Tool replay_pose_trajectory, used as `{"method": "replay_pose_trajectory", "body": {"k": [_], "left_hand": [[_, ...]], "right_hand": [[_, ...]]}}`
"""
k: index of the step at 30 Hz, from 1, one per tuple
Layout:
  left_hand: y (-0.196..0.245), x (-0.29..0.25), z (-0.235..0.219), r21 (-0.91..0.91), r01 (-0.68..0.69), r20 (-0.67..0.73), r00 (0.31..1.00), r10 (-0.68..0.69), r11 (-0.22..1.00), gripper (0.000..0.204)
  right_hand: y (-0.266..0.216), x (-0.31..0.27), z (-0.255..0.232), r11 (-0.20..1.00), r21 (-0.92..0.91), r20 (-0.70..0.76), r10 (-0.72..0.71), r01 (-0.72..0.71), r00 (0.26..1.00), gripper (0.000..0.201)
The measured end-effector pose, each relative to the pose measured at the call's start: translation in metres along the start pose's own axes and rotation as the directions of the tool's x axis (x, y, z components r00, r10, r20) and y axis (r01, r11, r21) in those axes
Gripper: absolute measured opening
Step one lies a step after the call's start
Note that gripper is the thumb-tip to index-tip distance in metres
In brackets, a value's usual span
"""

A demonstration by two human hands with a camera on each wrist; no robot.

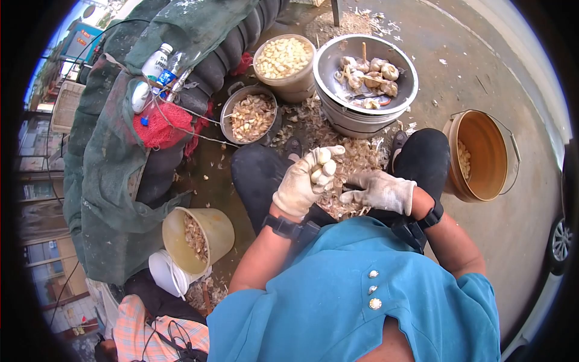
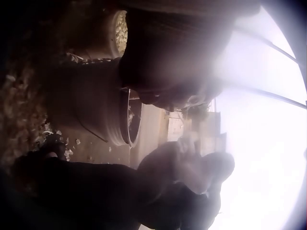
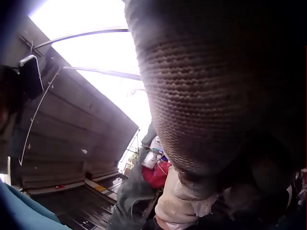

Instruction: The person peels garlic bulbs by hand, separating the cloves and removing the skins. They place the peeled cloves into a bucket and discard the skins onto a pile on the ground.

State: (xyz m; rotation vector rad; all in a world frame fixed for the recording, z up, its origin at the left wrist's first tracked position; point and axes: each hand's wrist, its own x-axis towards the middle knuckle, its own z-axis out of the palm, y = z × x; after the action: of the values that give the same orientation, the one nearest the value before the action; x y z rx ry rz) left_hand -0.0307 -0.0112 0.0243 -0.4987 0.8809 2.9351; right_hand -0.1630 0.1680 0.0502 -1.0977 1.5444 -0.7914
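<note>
1. The left hand (image 1: 300, 184), gloved, is curled around several peeled garlic cloves (image 1: 324, 167), held above the lap between the person's knees. The cloves protrude past the fingertips.
2. The right hand (image 1: 380, 191), also gloved, sits just beside the left with fingers loosely extended toward it; whether it pinches anything cannot be told, since the wrist views are dark or blocked by glove fabric.
3. Handling judgement: the cloves are light, firm and smooth, so likely slippery against knit gloves. A cupped palm grip suits a handful; a single clove is best pinched across its flat sides.
4. Papery garlic skins (image 1: 353, 158) lie in a heap on the ground below the hands. They are very light and will scatter easily.
5. Farther out stand a small pan of peelings (image 1: 251, 116), a bucket of peeled cloves (image 1: 284, 59) and a metal basin holding whole garlic bulbs (image 1: 369, 73).
6. To the person's right stands an orange bucket (image 1: 482, 155); to the left, a tipped cream bucket (image 1: 197, 239).
</note>
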Motion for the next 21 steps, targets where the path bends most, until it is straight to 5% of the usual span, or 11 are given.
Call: {"method": "replay_pose_trajectory", "body": {"k": [1,5,8,9,11,14,15,16,19,20,21], "left_hand": [[-0.001,-0.001,-0.001,0.085,-0.020,-0.014,1.000,0.021,0.996,0.034],[0.002,-0.004,0.011,0.055,0.052,-0.145,0.989,-0.044,0.997,0.035],[-0.003,0.000,0.003,-0.100,0.085,-0.037,0.995,-0.089,0.991,0.040],[-0.006,0.002,-0.002,-0.094,0.077,0.021,0.997,-0.076,0.993,0.043],[-0.006,0.002,-0.005,-0.090,0.069,0.074,0.995,-0.063,0.994,0.045],[-0.004,0.004,0.001,-0.164,0.149,0.038,0.989,-0.145,0.975,0.044],[-0.005,0.003,0.002,-0.042,0.123,0.008,0.992,-0.123,0.991,0.042],[-0.007,0.003,0.003,0.082,0.100,-0.019,0.995,-0.099,0.992,0.040],[-0.016,0.005,0.002,0.032,0.078,-0.087,0.993,-0.075,0.996,0.038],[-0.020,0.007,-0.001,0.031,0.081,-0.086,0.993,-0.078,0.996,0.038],[-0.024,0.009,-0.007,0.386,-0.038,-0.063,0.996,0.068,0.922,0.038]], "right_hand": [[-0.004,0.001,-0.002,0.989,-0.033,-0.126,0.138,-0.144,0.982,0.064],[0.006,0.007,-0.009,0.987,-0.036,-0.386,0.129,-0.154,0.914,0.071],[0.004,0.009,-0.009,0.962,0.274,-0.271,0.075,0.002,0.960,0.070],[0.005,0.008,-0.008,0.961,0.275,-0.271,0.076,0.002,0.960,0.070],[0.005,0.008,-0.004,0.991,-0.124,-0.350,-0.005,-0.041,0.937,0.064],[-0.014,0.009,-0.016,0.988,0.128,-0.441,0.137,-0.089,0.887,0.050],[-0.019,0.009,-0.020,0.944,0.305,-0.415,0.252,-0.128,0.874,0.049],[-0.019,0.010,-0.020,0.947,0.282,-0.417,0.265,-0.153,0.870,0.045],[0.011,0.023,-0.001,0.984,0.172,-0.529,0.056,0.042,0.847,0.041],[0.008,0.026,0.004,0.952,0.302,-0.506,0.111,0.055,0.855,0.039],[0.012,0.029,0.010,0.952,0.303,-0.506,0.113,0.054,0.855,0.039]]}}
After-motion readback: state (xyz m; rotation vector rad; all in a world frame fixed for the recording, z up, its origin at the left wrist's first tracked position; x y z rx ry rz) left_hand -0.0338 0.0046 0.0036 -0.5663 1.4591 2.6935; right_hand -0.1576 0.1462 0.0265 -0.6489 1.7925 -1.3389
